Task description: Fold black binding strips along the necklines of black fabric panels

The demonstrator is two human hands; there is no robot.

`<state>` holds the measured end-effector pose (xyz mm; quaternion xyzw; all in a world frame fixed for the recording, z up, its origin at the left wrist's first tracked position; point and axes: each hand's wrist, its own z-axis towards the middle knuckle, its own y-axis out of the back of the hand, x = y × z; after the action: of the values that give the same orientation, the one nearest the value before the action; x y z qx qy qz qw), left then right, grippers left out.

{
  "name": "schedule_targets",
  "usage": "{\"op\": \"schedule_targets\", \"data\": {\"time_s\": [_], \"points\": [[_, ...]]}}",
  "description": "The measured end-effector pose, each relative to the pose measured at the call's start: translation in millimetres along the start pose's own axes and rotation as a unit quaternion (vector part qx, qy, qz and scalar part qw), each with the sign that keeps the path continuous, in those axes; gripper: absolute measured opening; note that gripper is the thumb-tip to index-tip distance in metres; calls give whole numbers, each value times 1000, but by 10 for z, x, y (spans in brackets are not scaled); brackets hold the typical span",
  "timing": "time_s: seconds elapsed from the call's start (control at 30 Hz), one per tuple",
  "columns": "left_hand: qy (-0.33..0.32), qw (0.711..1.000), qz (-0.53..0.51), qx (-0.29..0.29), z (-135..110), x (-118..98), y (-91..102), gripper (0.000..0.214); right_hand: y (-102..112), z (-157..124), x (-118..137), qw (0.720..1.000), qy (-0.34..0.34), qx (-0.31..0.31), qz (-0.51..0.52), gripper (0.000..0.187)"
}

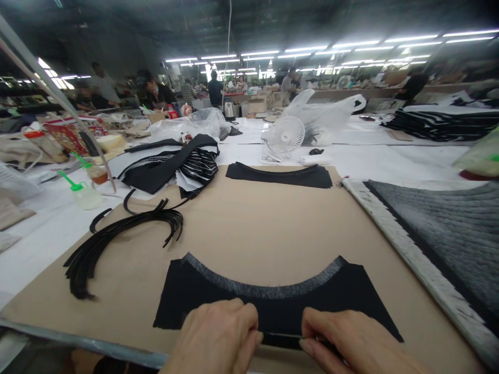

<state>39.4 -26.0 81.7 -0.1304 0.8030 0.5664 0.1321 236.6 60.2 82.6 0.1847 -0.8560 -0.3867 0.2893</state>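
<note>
A black curved fabric piece [273,306] lies on the brown board [249,223] in front of me, a grey fuzzy band running along its concave upper edge. At its lower edge a narrow black strip [281,340] stretches between my two hands. My left hand [222,332] is closed, thumb and fingers pinching the strip's left part. My right hand [343,337] pinches it on the other side, fingers curled. Whether the strip is joined to the fabric piece is hidden by my hands.
A bundle of black strips [117,236] lies at the left. Farther back are another curved black piece [278,176], stacked black pieces [167,163], a small white fan [286,136] and bottles with green nozzles [83,196]. Grey layered fabric [448,223] is at the right. People work in the background.
</note>
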Motion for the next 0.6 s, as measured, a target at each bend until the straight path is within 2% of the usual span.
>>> {"op": "schedule_targets", "data": {"time_s": [0.1, 0.27, 0.4, 0.6], "points": [[50, 997, -51, -8, 170, -33, -9, 13, -53, 94, -84, 999, -4, -43, -10, 17], [76, 994, -65, -42, 434, 48, -102, 12, -104, 276, -176, 993, -9, -117, -28, 20], [86, 993, -67, -49, 542, 61, -112, 14, -27, 362, -152, 991, -15, -122, -60, 20], [97, 992, -62, -43, 579, 53, -124, 14, -4, 437, -150, 990, -31, -121, -73, 21]]}}
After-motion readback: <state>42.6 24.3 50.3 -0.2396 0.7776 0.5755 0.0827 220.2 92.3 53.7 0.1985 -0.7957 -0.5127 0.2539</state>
